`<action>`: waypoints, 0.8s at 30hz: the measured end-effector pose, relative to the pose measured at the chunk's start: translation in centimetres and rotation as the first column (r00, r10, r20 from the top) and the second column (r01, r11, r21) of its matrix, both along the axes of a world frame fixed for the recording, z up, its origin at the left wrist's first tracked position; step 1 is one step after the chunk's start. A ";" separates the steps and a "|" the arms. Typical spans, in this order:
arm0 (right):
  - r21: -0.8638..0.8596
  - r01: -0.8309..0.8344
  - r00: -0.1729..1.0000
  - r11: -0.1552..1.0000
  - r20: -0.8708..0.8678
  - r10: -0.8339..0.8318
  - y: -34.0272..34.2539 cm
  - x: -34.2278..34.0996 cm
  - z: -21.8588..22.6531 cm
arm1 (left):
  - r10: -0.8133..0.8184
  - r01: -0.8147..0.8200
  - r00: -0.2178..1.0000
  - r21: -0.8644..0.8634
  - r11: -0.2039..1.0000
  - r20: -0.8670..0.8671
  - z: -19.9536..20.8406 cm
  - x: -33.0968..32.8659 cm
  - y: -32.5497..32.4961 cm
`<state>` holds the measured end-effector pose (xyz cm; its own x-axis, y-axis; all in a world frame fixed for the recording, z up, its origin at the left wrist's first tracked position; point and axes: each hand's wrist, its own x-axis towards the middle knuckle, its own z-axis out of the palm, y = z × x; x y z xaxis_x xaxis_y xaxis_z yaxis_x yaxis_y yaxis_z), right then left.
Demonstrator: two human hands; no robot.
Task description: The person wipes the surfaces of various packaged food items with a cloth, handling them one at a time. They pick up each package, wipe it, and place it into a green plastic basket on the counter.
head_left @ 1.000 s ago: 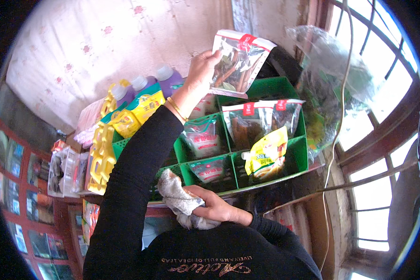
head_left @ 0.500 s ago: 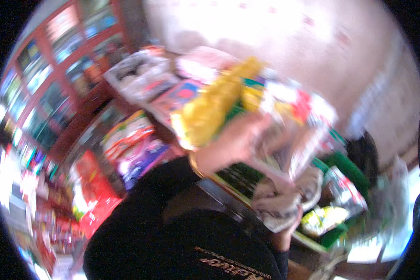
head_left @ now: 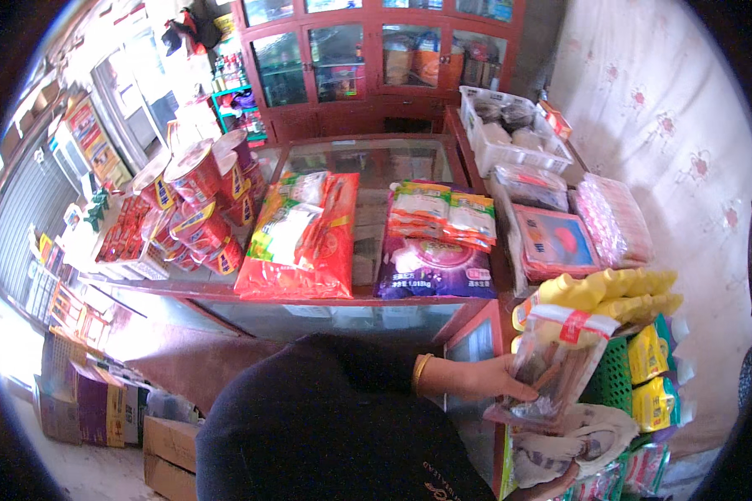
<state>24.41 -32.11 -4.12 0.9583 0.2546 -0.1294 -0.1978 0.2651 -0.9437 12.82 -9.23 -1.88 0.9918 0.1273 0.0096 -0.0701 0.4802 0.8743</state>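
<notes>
My left hand (head_left: 511, 380), with a gold bracelet at its wrist, is closed on the side of a clear plastic packet (head_left: 556, 363). The packet has a white edge and a red mark at its top; brownish, stick-like contents show through. Below it my right hand (head_left: 556, 487) is mostly hidden under a crumpled off-white cloth (head_left: 589, 438) with grey patches, its fingers curled about the cloth's lower side. Close behind the packet lie several yellow bottles (head_left: 610, 292). A green basket (head_left: 608, 371) and yellow packs (head_left: 656, 405) are to its right.
A glass-topped counter (head_left: 363, 154) bears a red bag (head_left: 297, 280), a purple bag (head_left: 434, 280) with small packets on it, and stacked red tubs (head_left: 196, 179). Beyond are a white crate (head_left: 518, 154) and red cabinets (head_left: 334, 75). Cardboard boxes (head_left: 171, 447) stand on the floor at left.
My view has swung left, bringing the counter and floor into sight. Both hands still hold the packet and the cloth; the packet now stands more upright above the cloth.
</notes>
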 end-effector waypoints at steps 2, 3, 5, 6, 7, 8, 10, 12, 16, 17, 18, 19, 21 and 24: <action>-0.108 -0.018 0.966 0.994 0.254 0.045 0.6 0.8 0.4 | 0.212 -0.221 0.972 0.081 0.972 0.105 0.3 -1.0 0.6; -0.153 -0.017 0.912 0.988 0.404 0.078 1.0 1.3 0.6 | 0.238 -0.250 0.966 0.134 0.959 0.096 1.4 -1.6 1.0; -0.199 -0.019 0.705 0.980 0.692 0.154 2.0 2.0 0.8 | 0.235 -0.245 0.968 0.136 0.960 0.087 1.3 -1.6 0.7; -0.220 -0.055 0.553 0.974 0.805 0.213 3.3 2.0 1.1 | 0.254 -0.264 0.964 0.141 0.954 0.083 1.4 -1.9 0.6; -0.243 -0.071 0.396 0.967 0.883 0.251 4.5 1.4 1.4 | 0.230 -0.231 0.973 0.181 0.956 0.029 1.8 -2.1 0.1; -0.323 -0.049 0.278 0.945 0.904 0.324 5.6 0.5 2.1 | 0.204 -0.193 0.979 0.218 0.957 -0.026 2.2 -2.3 -0.4; -0.587 0.072 0.213 0.806 0.799 0.563 7.9 -2.6 4.7 | 0.258 -0.251 0.966 0.173 0.953 -0.021 3.5 -2.7 -0.3; -0.605 -0.034 0.243 0.795 0.767 0.594 7.9 -3.4 4.6 | 0.297 -0.297 0.955 0.150 0.943 0.022 3.6 -2.9 0.1; -0.629 -0.108 0.275 0.770 0.725 0.631 7.1 -3.4 4.9 | 0.360 -0.415 0.896 0.201 0.887 0.262 1.1 -1.4 0.3; -0.631 -0.107 0.279 0.768 0.723 0.633 6.9 -3.3 5.0 | 0.359 -0.425 0.883 0.190 0.885 0.303 0.5 -0.9 0.1; -0.631 -0.105 0.282 0.769 0.722 0.632 6.7 -3.1 5.2 | 0.357 -0.435 0.867 0.180 0.882 0.347 0.4 -0.6 0.0; -0.631 -0.103 0.285 0.769 0.722 0.631 6.5 -3.1 5.4 | 0.355 -0.445 0.850 0.169 0.879 0.389 0.3 -0.2 -0.1; -0.619 -0.086 0.260 0.780 0.742 0.618 6.2 -3.1 5.7 | 0.207 -0.324 0.886 0.234 0.917 0.414 -0.8 0.7 0.2; -0.595 -0.067 0.222 0.801 0.774 0.593 6.2 -3.5 6.3 | 0.133 -0.271 0.892 0.275 0.922 0.432 -1.1 0.6 -0.4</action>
<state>20.90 -25.90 2.21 0.3214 0.7623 0.5618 0.8562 0.0195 -0.5162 13.40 -9.62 -2.95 0.8466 0.2458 0.4720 -0.5092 0.1163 0.8528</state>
